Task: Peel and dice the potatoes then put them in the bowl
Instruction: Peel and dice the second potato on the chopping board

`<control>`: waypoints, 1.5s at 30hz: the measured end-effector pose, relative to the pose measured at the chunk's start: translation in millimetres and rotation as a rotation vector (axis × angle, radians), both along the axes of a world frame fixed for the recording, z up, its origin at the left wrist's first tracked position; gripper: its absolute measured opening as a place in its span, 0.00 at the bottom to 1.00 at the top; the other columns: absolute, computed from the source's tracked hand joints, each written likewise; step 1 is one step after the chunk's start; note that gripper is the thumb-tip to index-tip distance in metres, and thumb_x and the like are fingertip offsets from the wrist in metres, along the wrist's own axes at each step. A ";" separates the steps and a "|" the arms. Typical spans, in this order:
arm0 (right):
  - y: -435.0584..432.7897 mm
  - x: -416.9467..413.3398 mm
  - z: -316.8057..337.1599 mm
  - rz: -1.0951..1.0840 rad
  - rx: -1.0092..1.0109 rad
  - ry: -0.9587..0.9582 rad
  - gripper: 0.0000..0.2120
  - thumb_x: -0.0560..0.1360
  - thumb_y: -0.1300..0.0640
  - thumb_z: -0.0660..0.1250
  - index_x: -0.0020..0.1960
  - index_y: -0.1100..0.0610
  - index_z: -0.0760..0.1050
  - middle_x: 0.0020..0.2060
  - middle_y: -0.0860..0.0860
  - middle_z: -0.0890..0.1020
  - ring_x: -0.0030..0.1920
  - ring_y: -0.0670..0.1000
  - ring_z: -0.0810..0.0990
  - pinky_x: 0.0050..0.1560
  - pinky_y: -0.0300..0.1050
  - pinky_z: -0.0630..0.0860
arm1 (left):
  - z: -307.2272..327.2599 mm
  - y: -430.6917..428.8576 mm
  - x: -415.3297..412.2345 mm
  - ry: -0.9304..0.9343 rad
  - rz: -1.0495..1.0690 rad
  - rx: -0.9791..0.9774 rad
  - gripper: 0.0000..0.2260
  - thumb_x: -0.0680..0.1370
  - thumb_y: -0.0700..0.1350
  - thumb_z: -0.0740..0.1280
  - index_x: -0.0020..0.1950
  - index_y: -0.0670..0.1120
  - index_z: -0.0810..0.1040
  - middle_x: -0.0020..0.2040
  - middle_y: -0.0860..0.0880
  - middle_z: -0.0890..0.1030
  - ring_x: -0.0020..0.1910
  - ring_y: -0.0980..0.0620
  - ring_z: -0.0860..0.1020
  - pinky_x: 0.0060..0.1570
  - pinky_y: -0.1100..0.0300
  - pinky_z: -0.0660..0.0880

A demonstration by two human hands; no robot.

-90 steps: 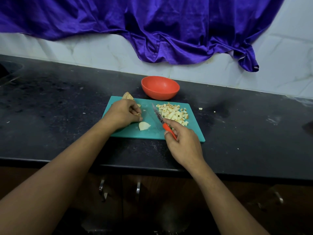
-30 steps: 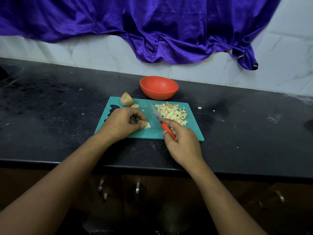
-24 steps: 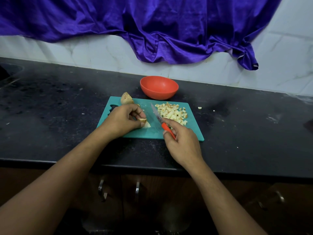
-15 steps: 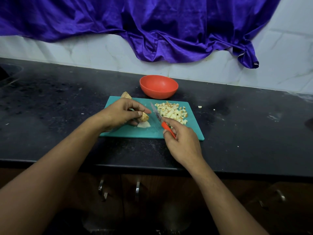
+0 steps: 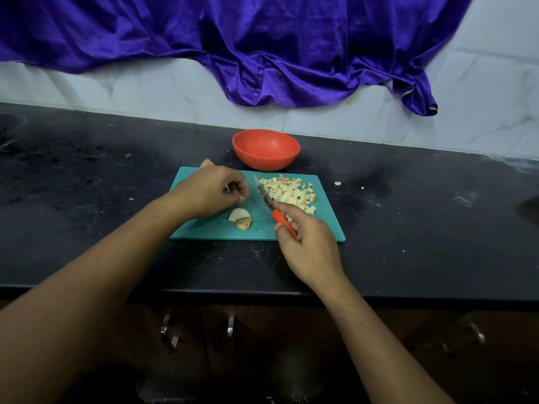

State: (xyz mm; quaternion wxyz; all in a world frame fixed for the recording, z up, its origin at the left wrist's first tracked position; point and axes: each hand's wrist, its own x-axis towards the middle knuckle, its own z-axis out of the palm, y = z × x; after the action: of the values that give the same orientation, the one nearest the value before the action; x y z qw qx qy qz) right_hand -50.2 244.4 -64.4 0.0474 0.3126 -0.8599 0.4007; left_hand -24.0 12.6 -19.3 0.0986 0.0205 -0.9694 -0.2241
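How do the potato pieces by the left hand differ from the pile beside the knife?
The potato pieces are large, one showing brown skin; the diced pile is many small cubes. The pieces lie left of the knife, the pile right of it. Both rest on the teal cutting board, not in the bowl.

Diced potato pile [image 5: 288, 193] on right of board [image 5: 256, 231]; two wedges [image 5: 240, 218], seemingly skin-on, mid-board; red bowl [image 5: 266, 148] behind.

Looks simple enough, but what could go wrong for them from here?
The knife in the right hand points close past the curled fingers of the left hand; a slip could nick them. The diced potato sits near the edge of the cutting board, with stray bits on the counter; more may scatter.
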 end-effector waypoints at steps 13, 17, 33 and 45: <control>0.1 -3.7 -3.2 0.009 -0.047 -0.022 0.20 0.80 0.54 0.66 0.71 0.43 0.76 0.26 0.38 0.74 0.26 0.45 0.71 0.28 0.35 0.65 | -2.5 13.1 19.8 -0.053 -0.030 -0.069 0.08 0.74 0.50 0.78 0.51 0.54 0.84 0.45 0.60 0.82 0.43 0.65 0.78 0.45 0.65 0.76; -0.2 -4.6 -3.9 0.008 -0.043 -0.020 0.20 0.80 0.54 0.66 0.72 0.42 0.76 0.26 0.37 0.74 0.26 0.44 0.71 0.27 0.34 0.65 | -3.1 9.7 22.6 -0.039 -0.015 0.004 0.09 0.73 0.46 0.79 0.51 0.53 0.84 0.45 0.59 0.83 0.43 0.63 0.80 0.47 0.64 0.78; -0.4 -3.5 -2.9 0.000 -0.024 -0.028 0.20 0.81 0.53 0.66 0.71 0.41 0.76 0.25 0.38 0.74 0.26 0.44 0.71 0.27 0.35 0.64 | -20.5 4.5 29.3 0.034 0.031 0.089 0.07 0.74 0.49 0.78 0.51 0.57 0.86 0.46 0.64 0.83 0.49 0.64 0.79 0.52 0.65 0.76; -2.9 5.2 4.5 -0.024 0.054 0.015 0.20 0.81 0.52 0.66 0.72 0.41 0.75 0.26 0.41 0.73 0.29 0.42 0.73 0.28 0.35 0.63 | -34.3 19.0 27.2 0.201 0.182 0.001 0.09 0.76 0.49 0.76 0.55 0.55 0.86 0.49 0.56 0.86 0.48 0.57 0.81 0.52 0.55 0.80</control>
State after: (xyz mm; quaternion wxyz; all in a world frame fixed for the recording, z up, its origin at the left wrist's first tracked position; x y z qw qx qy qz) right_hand -45.0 241.5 -59.9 0.0503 0.3065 -0.8738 0.3742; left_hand 3.3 31.6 -53.6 0.2150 0.0861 -0.9486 -0.2154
